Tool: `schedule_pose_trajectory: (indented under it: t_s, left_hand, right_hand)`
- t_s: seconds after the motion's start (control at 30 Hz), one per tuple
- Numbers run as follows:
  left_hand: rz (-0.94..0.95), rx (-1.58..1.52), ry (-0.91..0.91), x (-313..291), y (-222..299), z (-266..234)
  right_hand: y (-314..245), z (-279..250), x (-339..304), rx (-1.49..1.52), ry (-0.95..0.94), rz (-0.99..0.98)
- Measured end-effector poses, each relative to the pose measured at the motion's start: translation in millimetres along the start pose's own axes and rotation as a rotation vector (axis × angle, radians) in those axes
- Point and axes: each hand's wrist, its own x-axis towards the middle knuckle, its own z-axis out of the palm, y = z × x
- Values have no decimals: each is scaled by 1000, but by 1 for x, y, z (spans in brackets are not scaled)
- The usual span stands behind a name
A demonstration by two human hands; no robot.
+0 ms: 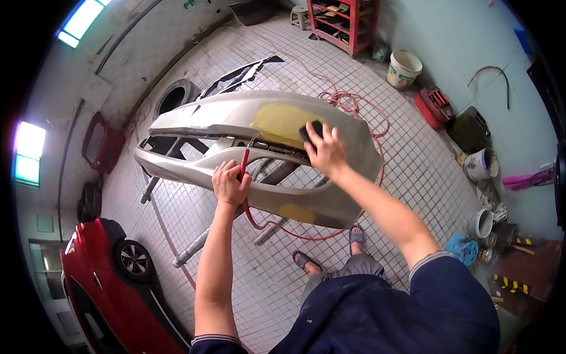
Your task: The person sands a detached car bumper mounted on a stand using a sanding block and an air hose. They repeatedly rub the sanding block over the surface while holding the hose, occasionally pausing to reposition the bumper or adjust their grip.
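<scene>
A silver-grey car bumper [194,118] lies across a metal pipe stand [203,239] in front of me. Yellow filler [277,121] covers a patch of its upper face, and a smaller yellow patch [296,213] shows on the lower edge. My right hand [329,152] is closed on a black sanding block [311,130], pressed against the bumper at the right border of the large patch. Around a red hose [244,162] my left hand [231,183] is wrapped, resting on the bumper's lower bar; the hose end sticks up above the fist.
The red hose's coils [348,103] lie on the tiled floor behind the bumper. A tyre [177,97] and a broken trim frame [247,74] are beyond it. A red car [112,283] stands at left. Buckets [404,68] and a red case [434,108] line the right wall.
</scene>
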Motion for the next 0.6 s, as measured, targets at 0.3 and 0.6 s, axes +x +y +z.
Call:
schedule_pose_trajectory:
  t_s: [0.3,0.6]
  left_hand:
    - [28,-26,2,0,0,-2]
    - [31,-41,2,7,5,2]
  right_hand:
    - [21,-3,23,-90,-18,169]
    - [-17,12,75,-52,4,-54]
